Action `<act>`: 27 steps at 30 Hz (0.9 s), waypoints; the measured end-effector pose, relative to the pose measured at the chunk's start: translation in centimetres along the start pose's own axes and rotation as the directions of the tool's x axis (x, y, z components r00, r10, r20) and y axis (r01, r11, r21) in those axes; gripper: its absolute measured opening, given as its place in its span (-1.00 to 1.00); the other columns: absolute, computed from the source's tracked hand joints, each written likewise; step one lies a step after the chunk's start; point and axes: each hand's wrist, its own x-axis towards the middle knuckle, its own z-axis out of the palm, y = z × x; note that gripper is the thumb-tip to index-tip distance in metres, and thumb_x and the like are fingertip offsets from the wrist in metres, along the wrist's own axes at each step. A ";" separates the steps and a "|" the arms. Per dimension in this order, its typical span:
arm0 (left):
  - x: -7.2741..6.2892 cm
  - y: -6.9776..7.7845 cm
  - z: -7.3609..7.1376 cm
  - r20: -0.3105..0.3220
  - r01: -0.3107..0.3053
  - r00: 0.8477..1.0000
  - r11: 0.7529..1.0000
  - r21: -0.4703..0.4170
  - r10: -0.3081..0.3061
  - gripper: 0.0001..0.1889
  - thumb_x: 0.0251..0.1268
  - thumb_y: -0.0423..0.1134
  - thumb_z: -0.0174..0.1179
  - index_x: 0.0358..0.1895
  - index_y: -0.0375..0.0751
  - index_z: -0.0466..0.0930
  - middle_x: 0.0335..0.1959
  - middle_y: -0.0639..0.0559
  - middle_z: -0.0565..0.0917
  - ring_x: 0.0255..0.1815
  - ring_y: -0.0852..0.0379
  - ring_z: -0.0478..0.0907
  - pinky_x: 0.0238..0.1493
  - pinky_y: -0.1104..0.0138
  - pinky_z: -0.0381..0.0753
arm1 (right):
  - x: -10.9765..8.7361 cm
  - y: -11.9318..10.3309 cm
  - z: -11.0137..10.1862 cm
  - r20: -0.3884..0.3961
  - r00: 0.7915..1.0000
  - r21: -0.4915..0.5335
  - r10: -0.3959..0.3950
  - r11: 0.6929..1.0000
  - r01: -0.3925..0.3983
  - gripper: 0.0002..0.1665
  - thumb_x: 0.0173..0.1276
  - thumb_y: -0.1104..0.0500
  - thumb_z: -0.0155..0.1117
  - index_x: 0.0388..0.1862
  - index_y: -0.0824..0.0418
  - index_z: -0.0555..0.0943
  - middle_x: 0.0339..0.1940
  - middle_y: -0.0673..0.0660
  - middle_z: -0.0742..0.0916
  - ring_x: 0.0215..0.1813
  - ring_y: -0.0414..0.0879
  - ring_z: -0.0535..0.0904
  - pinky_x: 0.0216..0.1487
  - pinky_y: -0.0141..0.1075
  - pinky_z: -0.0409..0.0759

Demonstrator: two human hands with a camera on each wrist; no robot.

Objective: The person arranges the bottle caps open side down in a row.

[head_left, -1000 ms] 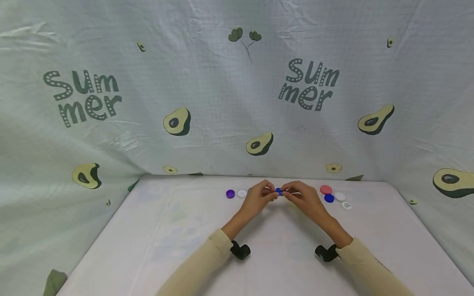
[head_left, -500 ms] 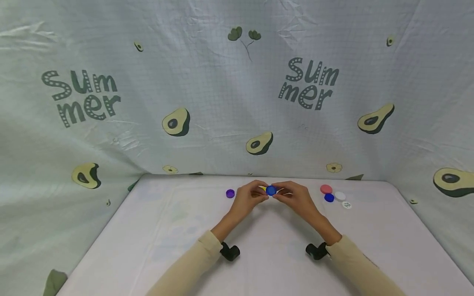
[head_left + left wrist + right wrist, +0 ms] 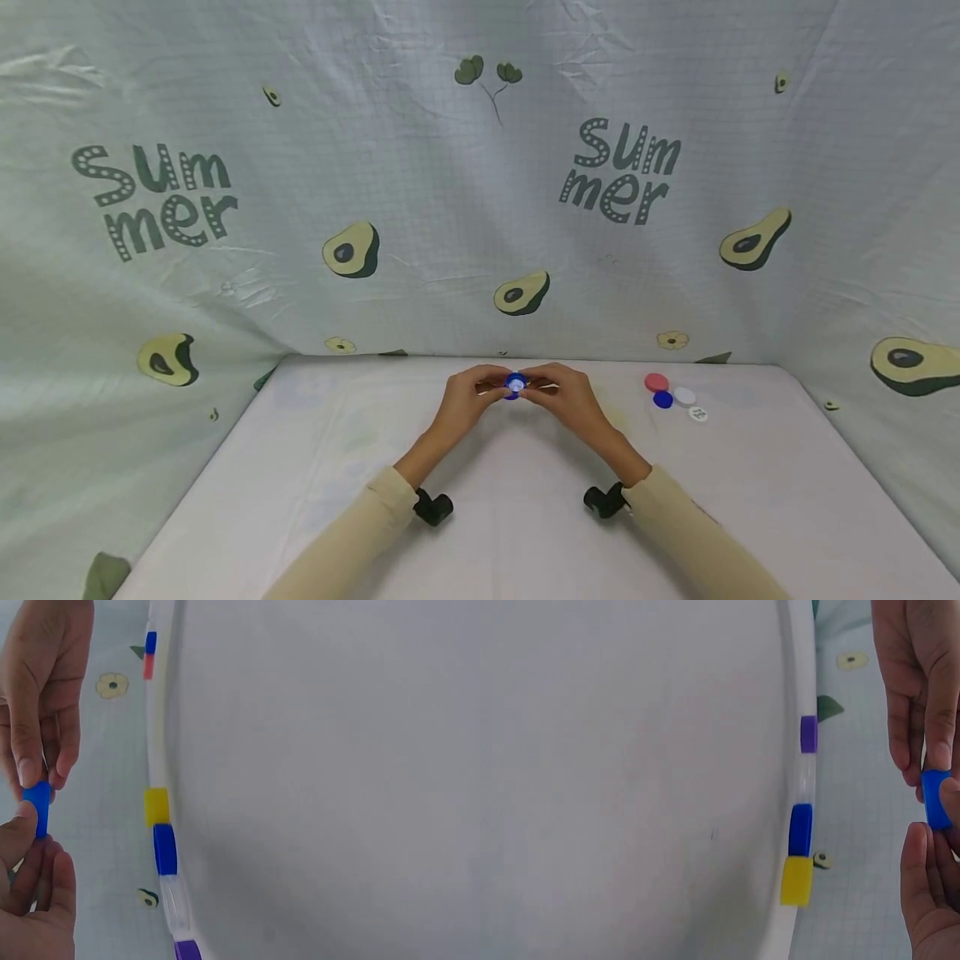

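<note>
Pinched blue cap (image 3: 42,810)
Left hand (image 3: 462,397) and right hand (image 3: 567,397) grip it, fingers curled (red cap (image 3: 656,382) to its right).

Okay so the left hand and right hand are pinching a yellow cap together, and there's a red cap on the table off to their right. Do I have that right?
Not quite: the left hand and right hand are pinching a blue cap, as the left wrist view shows. The red cap is on the table off to their right.
</note>
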 end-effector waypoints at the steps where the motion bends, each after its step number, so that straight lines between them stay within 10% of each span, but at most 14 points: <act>1: -0.1 -0.1 -0.3 -0.003 -0.004 1.000 1.000 0.002 0.004 -0.71 0.28 -0.42 0.36 0.06 -0.34 0.70 -0.04 -0.14 0.76 -0.04 -0.04 0.72 0.04 0.29 0.70 | 0.1 -0.1 0.3 -0.002 1.000 0.006 -0.003 1.000 0.003 -0.64 0.26 0.22 0.51 0.04 0.26 0.74 -0.07 0.13 0.78 -0.10 -0.04 0.74 -0.01 -0.25 0.72; 27: -1.8 -2.3 -4.9 0.045 0.086 0.995 0.993 0.086 -0.090 -0.75 0.25 -0.39 0.39 -0.02 -0.36 0.74 -0.11 -0.16 0.79 -0.09 -0.02 0.76 -0.07 0.33 0.72 | 2.3 -0.8 5.4 0.100 0.992 0.069 0.073 0.994 -0.080 -0.67 0.26 0.23 0.51 0.00 0.27 0.77 -0.12 0.15 0.83 -0.15 -0.09 0.78 -0.13 -0.36 0.72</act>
